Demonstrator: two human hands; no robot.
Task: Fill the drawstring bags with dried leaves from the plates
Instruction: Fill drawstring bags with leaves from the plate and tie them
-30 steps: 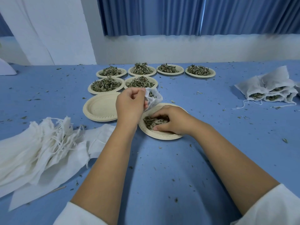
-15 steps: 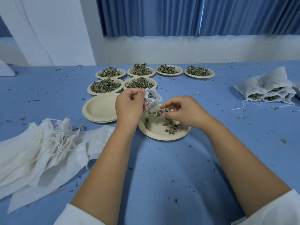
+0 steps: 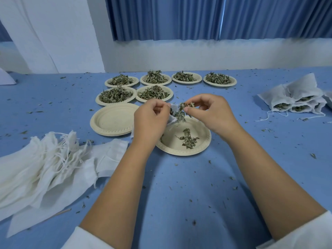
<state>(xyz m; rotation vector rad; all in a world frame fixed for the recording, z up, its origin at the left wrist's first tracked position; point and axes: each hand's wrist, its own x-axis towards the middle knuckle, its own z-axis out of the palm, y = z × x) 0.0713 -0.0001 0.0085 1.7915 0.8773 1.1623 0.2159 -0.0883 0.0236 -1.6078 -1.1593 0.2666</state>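
Head view.
- Near plate (image 3: pixel 203 147): on the blue table (image 3: pixel 179 194), with a few loose leaves (image 3: pixel 187 139) on it.
- Left hand (image 3: pixel 150 121): above the plate's left rim, fingers curled round a white drawstring bag (image 3: pixel 172 120).
- Right hand (image 3: pixel 212 114): above the plate's far rim, pinching a clump of leaves (image 3: pixel 181 111) at the bag's mouth.
- Stack of empty plates (image 3: pixel 113 119): just left of the plate.
- Six full plates (image 3: pixel 115 95): beyond it.
- Empty bags (image 3: pixel 45 168): piled well left of it.
- Filled bags (image 3: pixel 296 99): well right of it.

Blue-covered table (image 3: pixel 179 194) before pleated blue curtains (image 3: pixel 179 17), white sill ledge (image 3: pixel 215 53), white wall (image 3: pixel 53 33).
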